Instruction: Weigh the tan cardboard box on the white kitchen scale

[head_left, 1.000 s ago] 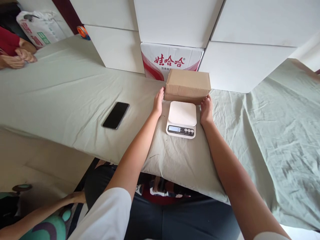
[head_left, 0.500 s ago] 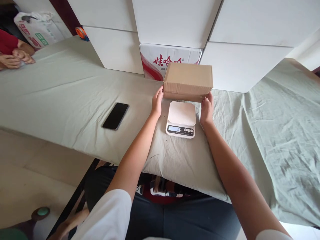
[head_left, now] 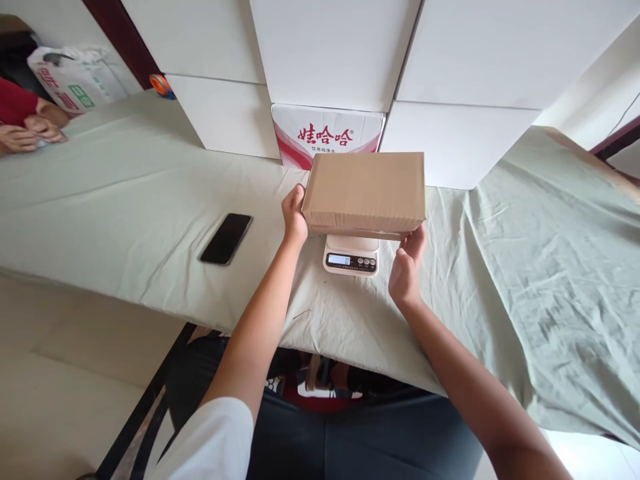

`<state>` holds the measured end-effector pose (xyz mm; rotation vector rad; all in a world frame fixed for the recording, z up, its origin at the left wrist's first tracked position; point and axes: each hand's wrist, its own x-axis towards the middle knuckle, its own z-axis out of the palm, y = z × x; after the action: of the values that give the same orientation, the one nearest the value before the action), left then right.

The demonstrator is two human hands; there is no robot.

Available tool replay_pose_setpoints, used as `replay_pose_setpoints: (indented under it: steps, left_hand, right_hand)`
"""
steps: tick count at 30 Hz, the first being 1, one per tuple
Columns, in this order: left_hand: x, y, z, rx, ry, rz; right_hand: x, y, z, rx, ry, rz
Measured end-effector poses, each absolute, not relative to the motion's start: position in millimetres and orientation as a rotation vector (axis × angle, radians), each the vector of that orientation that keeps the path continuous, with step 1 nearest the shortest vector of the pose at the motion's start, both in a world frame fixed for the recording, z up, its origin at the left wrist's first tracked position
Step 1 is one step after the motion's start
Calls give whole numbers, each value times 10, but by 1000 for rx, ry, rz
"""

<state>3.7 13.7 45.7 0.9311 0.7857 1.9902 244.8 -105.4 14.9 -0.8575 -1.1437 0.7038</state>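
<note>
A brown cardboard box (head_left: 366, 183) is held between my two hands, raised over the back part of a white kitchen scale (head_left: 351, 268). My left hand (head_left: 295, 215) grips the box's left end. At the front right corner, my right hand (head_left: 409, 263) supports it from below, its fingertips partly hidden under the box. Most of the weighing plate is covered from view by the box. The scale's lit display appears to read 0.
A black phone (head_left: 227, 239) lies on the green tablecloth (head_left: 125, 220) to the left. White boxes (head_left: 330, 53) are stacked behind, one with red lettering. Another person's hands (head_left: 37, 132) rest at the far left, near a white bag (head_left: 83, 79) and an orange tape roll (head_left: 161, 85).
Both hands have brought the cardboard box nearer to me and over the scale, covering much of its plate. The red lettering on the box behind now shows fully.
</note>
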Motion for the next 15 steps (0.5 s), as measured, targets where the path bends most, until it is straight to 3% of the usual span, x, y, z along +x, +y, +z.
replay_pose_setpoints:
  steps: [15]
  left_hand:
    - [120,94,450,849,828,1957]
  right_hand:
    - [2383,-1064,94,-962,-1017,721]
